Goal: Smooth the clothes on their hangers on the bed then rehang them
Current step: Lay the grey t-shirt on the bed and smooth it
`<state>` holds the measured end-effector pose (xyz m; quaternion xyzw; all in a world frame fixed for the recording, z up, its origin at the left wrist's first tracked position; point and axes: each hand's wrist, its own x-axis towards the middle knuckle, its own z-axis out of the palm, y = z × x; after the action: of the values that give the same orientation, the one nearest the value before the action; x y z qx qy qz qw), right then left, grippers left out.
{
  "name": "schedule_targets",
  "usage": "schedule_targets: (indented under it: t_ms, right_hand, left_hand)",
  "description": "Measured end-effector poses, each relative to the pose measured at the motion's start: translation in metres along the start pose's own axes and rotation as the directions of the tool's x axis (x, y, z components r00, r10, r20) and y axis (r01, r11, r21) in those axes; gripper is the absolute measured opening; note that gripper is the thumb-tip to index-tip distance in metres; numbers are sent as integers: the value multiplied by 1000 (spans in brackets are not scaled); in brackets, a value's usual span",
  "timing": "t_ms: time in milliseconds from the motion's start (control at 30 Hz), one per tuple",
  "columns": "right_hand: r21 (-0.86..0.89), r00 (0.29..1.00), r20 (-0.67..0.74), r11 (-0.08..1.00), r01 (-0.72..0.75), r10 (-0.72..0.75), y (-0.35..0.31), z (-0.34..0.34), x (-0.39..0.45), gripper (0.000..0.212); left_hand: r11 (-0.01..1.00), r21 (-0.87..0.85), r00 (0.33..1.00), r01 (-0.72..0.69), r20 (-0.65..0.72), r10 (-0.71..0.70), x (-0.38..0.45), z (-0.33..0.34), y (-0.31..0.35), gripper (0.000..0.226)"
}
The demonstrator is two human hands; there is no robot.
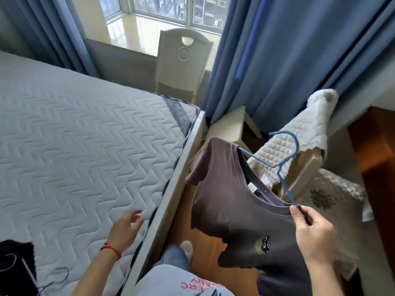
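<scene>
1. The right hand point(314, 233), lower right of the frame, has its grip closed on the shoulder of a grey-brown T-shirt point(233, 201); thumb and fingers pinch the cloth at the collar's edge, where the arm of the blue hanger point(284, 161) runs in.
2. The shirt is held up in the air over the wooden floor point(183, 206), just beside the bed's edge; the hanger sits tilted, its hook pointing to the upper right, one arm inside the neck opening.
3. A small dark cat figure shows on the shirt's front, low in the frame.
4. The left hand point(128, 225) is over the bed point(85, 133) near its edge, fingers relaxed and spread, gripping nothing; a red cord circles the wrist.
5. A dark garment point(15, 263) lies on the bed in the lower left corner.
6. Blue curtains point(288, 67) hang across the upper right; a pale chair point(181, 60) stands by the window.
</scene>
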<state>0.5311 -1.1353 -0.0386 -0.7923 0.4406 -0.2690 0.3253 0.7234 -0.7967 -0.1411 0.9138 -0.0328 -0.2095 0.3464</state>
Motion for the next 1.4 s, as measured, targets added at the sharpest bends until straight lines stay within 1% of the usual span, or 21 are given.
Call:
schedule_targets:
  t_ms: [100,200,300,433,567,633,700,733,800,867,933,1000,1067,1133,1233,1300,1367,1400]
  right_hand:
    - [14,999,14,999,30,-30,-26,30,51,17]
    - [5,998,31,999,50,-50,-46,54,95,17]
    - [23,994,58,996,92,-93,-66,69,142,14]
    - [79,960,116,966,245,-253,-97,88,215,9]
    - [132,891,205,913,386,-406,-116,121,296,12]
    - [149,845,273,888,434,-459,-128,137,334,4]
    - [184,783,333,851,493,-525,-144,148,365,3]
    - [217,739,355,819,531,-573,-153,152,379,4]
    - [272,644,382,746,607,-663,-177,160,405,15]
    - [319,556,405,682,658,-726,-201,169,429,24]
    - [352,477,430,629,693,-767,-227,179,447,33]
    - [383,412,424,572,726,-807,-250,193,460,35]
    - [418,352,421,523,743,-836,-273,210,467,31]
    - [457,311,445,511,728,-840,-292,230,473,18]
    - [494,277,477,515,700,-834,-314,264,478,16]
    - [511,246,496,508,693,-833,-331,290,477,15]
    - [520,221,545,533,668,-809,-347,318,473,5]
    - [520,211,567,545,658,-796,-354,333,471,6]
  left_hand:
    - [997,-30,997,-77,-14,76,59,-6,58,26]
    - [984,-32,984,-177,-15,176,107,-10,111,27]
    - [967,-30,966,-252,-62,250,145,-16,156,28]
    - [951,-14,937,-309,-173,302,194,-20,197,28]
    - [936,51,881,-349,-323,347,235,-25,236,34]
    - [937,89,846,-337,-408,343,251,-30,255,41]
    - [946,130,813,-297,-486,321,265,-35,269,49]
    - [951,146,796,-273,-521,309,271,-38,274,52]
    - [958,173,762,-227,-582,285,279,-44,281,56]
    - [967,183,732,-178,-632,255,282,-51,282,54]
    - [975,167,706,-147,-673,222,279,-56,281,46]
    - [979,146,680,-143,-704,205,273,-62,279,38]
    - [980,124,657,-157,-728,197,267,-65,276,37]
    - [986,81,638,-147,-754,157,264,-67,273,27]
    - [991,58,586,-117,-802,116,264,-73,262,19]
    - [994,46,535,-102,-840,94,269,-80,253,18]
    - [997,18,468,-79,-882,54,277,-88,244,17]
    - [998,11,438,-60,-898,36,283,-93,240,16]
